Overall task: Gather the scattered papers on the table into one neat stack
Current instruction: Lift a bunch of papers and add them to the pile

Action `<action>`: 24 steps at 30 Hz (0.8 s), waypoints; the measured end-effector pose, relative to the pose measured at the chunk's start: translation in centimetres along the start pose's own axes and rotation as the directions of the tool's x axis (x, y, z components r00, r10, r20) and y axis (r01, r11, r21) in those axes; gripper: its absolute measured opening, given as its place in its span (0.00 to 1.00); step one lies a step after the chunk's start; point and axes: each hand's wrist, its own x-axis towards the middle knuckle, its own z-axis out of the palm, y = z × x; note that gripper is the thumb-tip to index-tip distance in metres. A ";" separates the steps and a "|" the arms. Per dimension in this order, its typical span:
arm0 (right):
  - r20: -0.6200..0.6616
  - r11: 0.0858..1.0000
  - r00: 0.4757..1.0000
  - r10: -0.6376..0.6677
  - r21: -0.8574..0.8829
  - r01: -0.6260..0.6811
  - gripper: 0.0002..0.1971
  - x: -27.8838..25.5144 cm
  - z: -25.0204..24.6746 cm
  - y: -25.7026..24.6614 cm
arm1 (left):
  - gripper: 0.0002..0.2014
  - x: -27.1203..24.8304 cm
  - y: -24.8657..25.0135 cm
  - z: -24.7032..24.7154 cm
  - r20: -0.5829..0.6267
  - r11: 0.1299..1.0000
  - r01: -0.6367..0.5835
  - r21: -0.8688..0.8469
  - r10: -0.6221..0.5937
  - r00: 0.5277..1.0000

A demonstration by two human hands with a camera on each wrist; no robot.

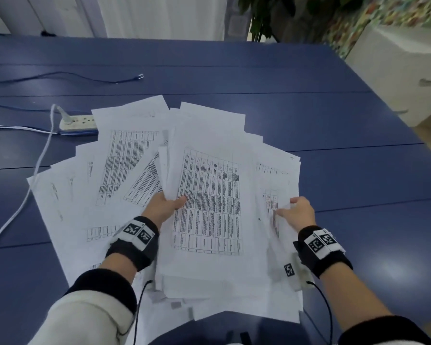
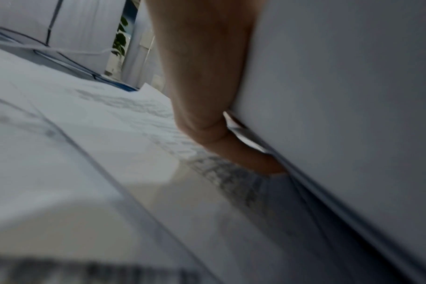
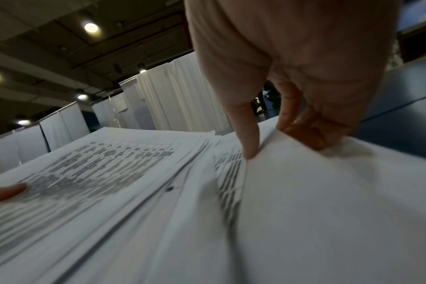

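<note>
The papers [image 1: 139, 155] lie fanned across the near middle of the blue table [image 1: 259, 70], printed tables face up, edges splayed at differing angles and not aligned. A thicker bundle [image 1: 209, 195] sits on top at centre, raised off the sheets beneath along its left edge. The near edges of the lowest sheets overhang the table's near rim.

The left hand [image 1: 163, 204] grasps the bundle's left edge, thumb on the top sheet and fingers beneath; the left wrist view shows a finger [image 2: 246, 157] tucked under the lifted sheets. The right hand [image 1: 297, 211] pinches the right edge of an outer sheet [image 1: 274, 185], thumb [image 3: 247, 134] on top and fingers [image 3: 311, 132] curled below.

To the left of the spread, a white power strip [image 1: 78, 123] lies touching or just under the far-left sheet, with a white cable [image 1: 38, 168] running toward the near left edge. A dark cable [image 1: 84, 77] lies farther off. The far half of the table and the strip right of the papers show bare blue surface. A white cabinet [image 1: 396, 70] stands beyond the right edge.
</note>
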 end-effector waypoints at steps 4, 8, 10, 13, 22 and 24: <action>-0.026 0.986 0.999 -0.034 0.160 0.038 0.13 -0.3 0.8 -0.8 | 0.17 -1.1 0.3 -2.7 0.085 0.999 -0.025 0.023 0.023 0.996; -0.029 0.946 0.999 0.039 0.322 -0.028 0.12 0.1 2.3 -2.0 | 0.22 -1.8 -0.6 -3.8 0.191 0.998 0.003 0.070 -0.016 0.982; 0.018 0.940 0.998 0.067 0.333 -0.069 0.08 0.2 3.3 -2.8 | 0.28 -1.6 -1.3 -3.4 0.230 0.996 0.036 0.085 -0.055 0.972; 0.132 0.901 0.987 0.090 0.412 -0.137 0.18 -0.8 3.8 -4.5 | 0.29 -1.3 -1.7 -1.8 0.207 0.996 -0.012 0.092 -0.008 0.978; 0.335 0.929 0.939 -0.077 0.366 -0.055 0.29 -1.9 3.9 -2.4 | 0.37 -1.1 -2.3 0.4 -0.078 0.950 -0.124 -0.287 0.106 0.991; 0.371 0.916 0.925 -0.079 0.393 -0.080 0.23 -1.7 3.4 -1.8 | 0.25 -0.7 -2.0 -0.3 -0.137 0.956 -0.092 -0.280 0.055 0.989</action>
